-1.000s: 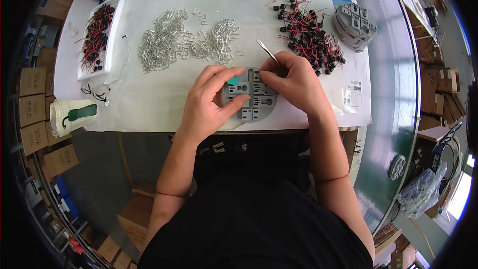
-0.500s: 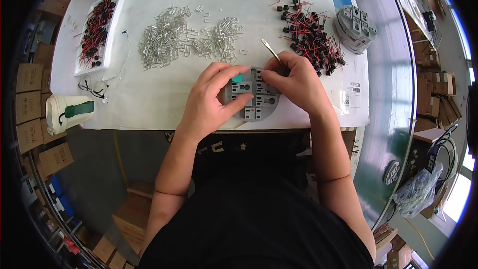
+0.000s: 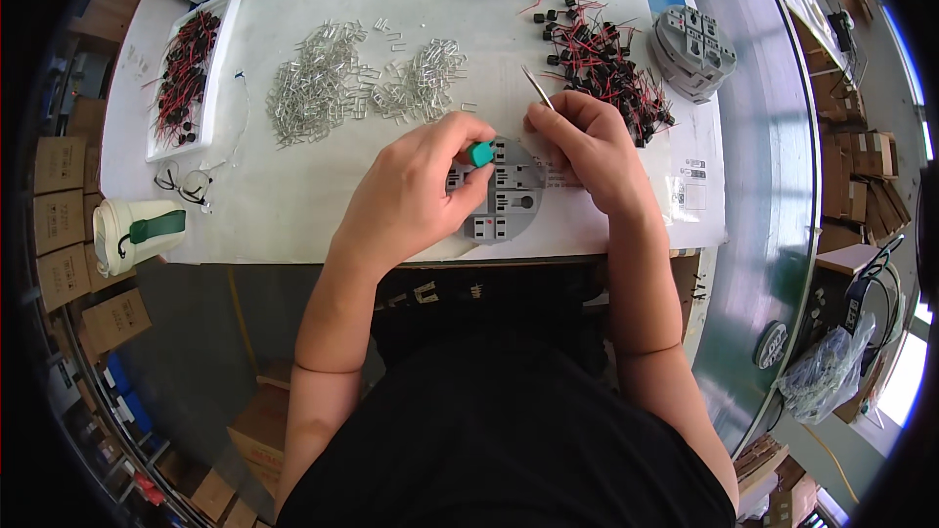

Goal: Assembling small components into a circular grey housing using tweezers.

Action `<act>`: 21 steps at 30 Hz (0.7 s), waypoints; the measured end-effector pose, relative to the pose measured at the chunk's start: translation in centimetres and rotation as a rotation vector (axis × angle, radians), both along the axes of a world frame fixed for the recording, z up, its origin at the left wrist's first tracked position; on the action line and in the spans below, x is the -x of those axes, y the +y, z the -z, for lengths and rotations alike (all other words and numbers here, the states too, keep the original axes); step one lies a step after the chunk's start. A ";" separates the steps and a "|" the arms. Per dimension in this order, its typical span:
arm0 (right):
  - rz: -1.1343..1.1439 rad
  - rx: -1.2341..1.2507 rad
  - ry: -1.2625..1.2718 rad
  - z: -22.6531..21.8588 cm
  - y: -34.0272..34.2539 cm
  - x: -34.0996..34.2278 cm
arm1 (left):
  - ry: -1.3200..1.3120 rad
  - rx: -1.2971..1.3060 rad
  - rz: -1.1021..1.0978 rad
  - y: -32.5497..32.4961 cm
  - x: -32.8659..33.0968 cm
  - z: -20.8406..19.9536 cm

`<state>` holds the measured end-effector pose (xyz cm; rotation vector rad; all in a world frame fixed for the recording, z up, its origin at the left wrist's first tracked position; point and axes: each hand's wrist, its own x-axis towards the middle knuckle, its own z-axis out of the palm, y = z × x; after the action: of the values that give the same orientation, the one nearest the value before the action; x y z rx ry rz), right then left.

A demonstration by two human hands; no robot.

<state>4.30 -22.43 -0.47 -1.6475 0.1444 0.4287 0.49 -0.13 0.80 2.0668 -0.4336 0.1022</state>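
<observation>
Between the thumb and forefinger of my left hand (image 3: 416,176), a small green block (image 3: 480,154) is pinched above a grey round slotted plate (image 3: 518,200). That plate lies near the table's front edge, its left part hidden by the left hand. My right hand (image 3: 592,142) is off the plate, to its right, closed round a thin metal tool with a narrow shaft (image 3: 537,88) pointing up and left. The tool's other end is hidden in the fingers.
Beyond my hands lie piles of clear U-shaped pieces (image 3: 318,88) and black parts with red wires (image 3: 611,64). More wired parts fill a white tray (image 3: 227,49). Other grey plates (image 3: 693,49) are stacked at right. Glasses (image 3: 186,183) and a cream cup (image 3: 112,235) are left.
My right hand has drawn off the plate to the right with the metal tool. My left hand has lifted the green block, now showing more fully.
</observation>
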 end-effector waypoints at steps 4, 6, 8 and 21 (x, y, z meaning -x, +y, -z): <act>-0.008 0.018 -0.042 -0.1 0.0 -0.1 | 0.001 -0.152 0.124 -0.1 -1.4 -0.1; -0.006 0.017 -0.042 -0.1 -0.1 0.0 | 0.023 -0.210 0.186 -0.3 -1.7 -0.1; -0.003 0.021 -0.036 0.1 -0.2 0.1 | 0.004 -0.260 0.195 -0.5 -1.6 -0.5; -0.067 0.772 -0.808 -5.2 -0.8 -8.8 | -0.327 -0.481 0.094 -2.1 1.0 1.7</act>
<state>13.10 -23.21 4.77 -2.4611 -0.4001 -0.3188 -0.48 -2.19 -0.91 2.5051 -0.8187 0.3078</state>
